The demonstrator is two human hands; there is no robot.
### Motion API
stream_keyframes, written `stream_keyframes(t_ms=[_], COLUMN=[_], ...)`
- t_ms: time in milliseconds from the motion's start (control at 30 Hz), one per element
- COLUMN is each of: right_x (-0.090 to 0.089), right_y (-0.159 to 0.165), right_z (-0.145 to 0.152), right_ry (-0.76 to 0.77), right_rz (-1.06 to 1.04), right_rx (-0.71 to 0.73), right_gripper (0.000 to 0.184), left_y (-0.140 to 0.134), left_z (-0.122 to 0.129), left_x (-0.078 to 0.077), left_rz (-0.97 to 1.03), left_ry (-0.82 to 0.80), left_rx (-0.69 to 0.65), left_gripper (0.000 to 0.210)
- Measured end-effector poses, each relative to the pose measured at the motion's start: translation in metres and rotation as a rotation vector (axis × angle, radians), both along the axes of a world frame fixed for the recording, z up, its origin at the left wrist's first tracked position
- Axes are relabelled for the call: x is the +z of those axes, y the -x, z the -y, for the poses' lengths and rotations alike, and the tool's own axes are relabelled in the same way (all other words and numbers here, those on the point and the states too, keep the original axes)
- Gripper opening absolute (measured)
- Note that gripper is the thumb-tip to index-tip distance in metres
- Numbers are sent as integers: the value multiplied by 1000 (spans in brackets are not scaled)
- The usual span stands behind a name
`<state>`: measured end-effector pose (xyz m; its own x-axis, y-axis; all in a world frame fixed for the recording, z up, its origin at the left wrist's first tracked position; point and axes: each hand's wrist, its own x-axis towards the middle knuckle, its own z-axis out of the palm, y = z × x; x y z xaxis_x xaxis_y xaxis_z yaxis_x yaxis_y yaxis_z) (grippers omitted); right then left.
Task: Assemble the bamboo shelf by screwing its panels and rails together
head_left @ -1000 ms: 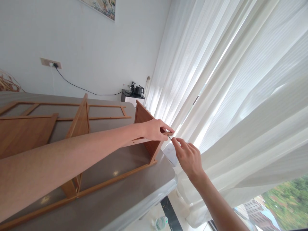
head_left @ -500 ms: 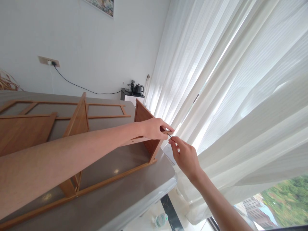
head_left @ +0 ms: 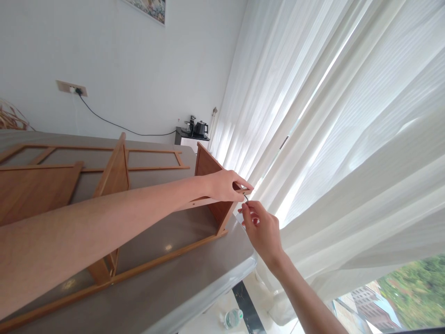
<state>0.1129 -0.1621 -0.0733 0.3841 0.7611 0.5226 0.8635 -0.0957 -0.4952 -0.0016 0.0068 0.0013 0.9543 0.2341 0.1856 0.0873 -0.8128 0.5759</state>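
A partly assembled wooden shelf frame (head_left: 174,252) lies on the grey-covered table, with upright boards standing from it. My left hand (head_left: 227,184) is closed around the end of a wooden rail (head_left: 198,203) at the top corner of the right end panel (head_left: 212,169). Just below it, my right hand (head_left: 262,227) pinches a thin bent metal tool that looks like an Allen key (head_left: 246,198). Its upper end meets the corner by my left fingers. The fastener there is too small to make out.
Further wooden frame pieces (head_left: 153,169) and a wooden board (head_left: 38,190) lie to the left on the table (head_left: 194,273). A black kettle (head_left: 200,128) stands on a small cabinet behind. White curtains (head_left: 313,116) hang at right. A plastic bottle (head_left: 232,318) stands on the floor.
My right hand has shifted slightly down and left and turned, its fingers now lower on the metal key, so more of it shows. My left hand keeps its hold on the rail.
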Motion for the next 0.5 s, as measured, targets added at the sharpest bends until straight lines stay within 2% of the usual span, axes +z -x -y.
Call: stream_keyframes(t_ms=[167,333,500], right_x=[-4,-4,-5], right_y=[-10,-16,-16], right_z=[-1,0,0], right_ry=[-18,-26,-7], right_rz=[188,325,365], right_rx=[-58,-56,-81], right_gripper=[21,22,22], left_y=[1,1,1], left_z=[0,-1,-1], left_x=[0,0,-1], left_rz=[-6,-8,-16], left_ry=[-4,-17,-12], left_rx=[-17,-10,-4], left_gripper=[50,50,50])
